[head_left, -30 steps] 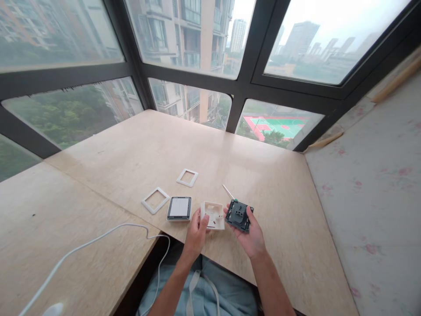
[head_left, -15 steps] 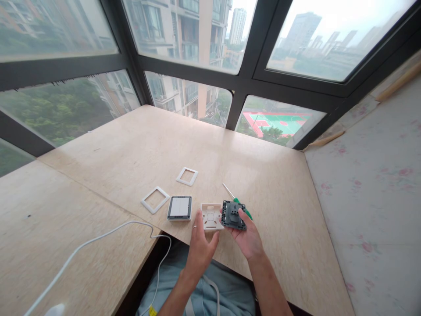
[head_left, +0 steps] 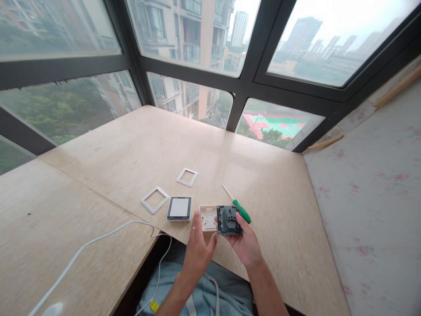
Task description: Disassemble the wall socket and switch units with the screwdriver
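My right hand (head_left: pixel 245 243) grips a dark grey wall switch module (head_left: pixel 229 220) by its right and lower edges, its back with the raised block facing up. The module covers the right part of a white square mounting box (head_left: pixel 208 219) on the tabletop; I cannot tell whether the two touch. At the box's left side lies my left hand (head_left: pixel 199 245), fingers stretched along the edge and thumb apart near the front corner. A green-handled screwdriver (head_left: pixel 241 210) lies just behind the module, its shaft pointing away to the left.
Left of the box sits an assembled white switch (head_left: pixel 179 208) with a grey rim. Beyond it lie two white square frames, a nearer frame (head_left: pixel 144 202) and a farther frame (head_left: pixel 179 179). A white cable (head_left: pixel 98 242) crosses the tabletop (head_left: pixel 108 166) and hangs over its front edge.
My right hand has brought the switch module left and slightly nearer, so it covers more of the mounting box and exposes more of the screwdriver handle. My left hand stays beside the box.
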`<state>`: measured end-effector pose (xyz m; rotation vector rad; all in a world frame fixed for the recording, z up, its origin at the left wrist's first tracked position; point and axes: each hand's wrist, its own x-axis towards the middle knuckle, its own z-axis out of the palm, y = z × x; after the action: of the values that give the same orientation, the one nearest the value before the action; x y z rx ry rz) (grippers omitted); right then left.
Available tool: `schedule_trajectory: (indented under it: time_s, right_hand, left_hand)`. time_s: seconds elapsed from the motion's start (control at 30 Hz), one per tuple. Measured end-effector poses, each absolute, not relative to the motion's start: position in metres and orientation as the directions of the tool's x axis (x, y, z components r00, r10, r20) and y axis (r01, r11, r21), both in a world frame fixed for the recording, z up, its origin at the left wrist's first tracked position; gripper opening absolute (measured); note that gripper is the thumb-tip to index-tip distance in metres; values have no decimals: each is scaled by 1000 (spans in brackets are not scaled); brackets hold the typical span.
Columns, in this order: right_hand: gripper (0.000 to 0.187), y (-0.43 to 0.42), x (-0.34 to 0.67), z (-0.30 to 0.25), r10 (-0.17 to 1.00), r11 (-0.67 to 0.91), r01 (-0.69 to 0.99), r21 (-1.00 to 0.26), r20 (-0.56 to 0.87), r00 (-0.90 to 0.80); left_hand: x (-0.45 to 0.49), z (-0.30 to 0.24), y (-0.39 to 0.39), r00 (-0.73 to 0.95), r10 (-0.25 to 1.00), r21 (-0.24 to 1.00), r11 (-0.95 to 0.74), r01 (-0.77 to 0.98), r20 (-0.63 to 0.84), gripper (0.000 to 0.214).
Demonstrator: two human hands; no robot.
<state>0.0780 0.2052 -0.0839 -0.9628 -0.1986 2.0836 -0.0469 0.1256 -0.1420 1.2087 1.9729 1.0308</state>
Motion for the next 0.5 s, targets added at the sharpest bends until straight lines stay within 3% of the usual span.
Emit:
schedule_trajectory:
  time_s: [0.07, 0.17, 0.3, 0.4, 0.5]
  right_hand:
    - [50, 204, 77, -84, 731, -661, -613, -433, -558, -394]
    - [46, 202, 75, -85, 732, -661, -604, -445, -560, -389]
    - [40, 201, 72, -86, 750, -633, -607, -480, -573, -330]
    - [39, 201, 70, -87, 772, -612, -609, -505, -547, -323]
    - [38, 202, 69, -87, 791, -593, -593, -544, -529, -306]
  left_hand:
    - [-47, -136, 124, -437, 898, 905, 225, 362, -48, 74]
    - [-45, -120, 126, -458, 885, 996, 86, -12, -82, 62]
    - [-41, -98, 141, -324, 910, 835, 44, -549, -260, 72]
    - [-37, -92, 153, -248, 909, 722, 77, -687, -333, 80]
    - [-33, -94, 159, -243, 905, 704, 81, -706, -349, 77]
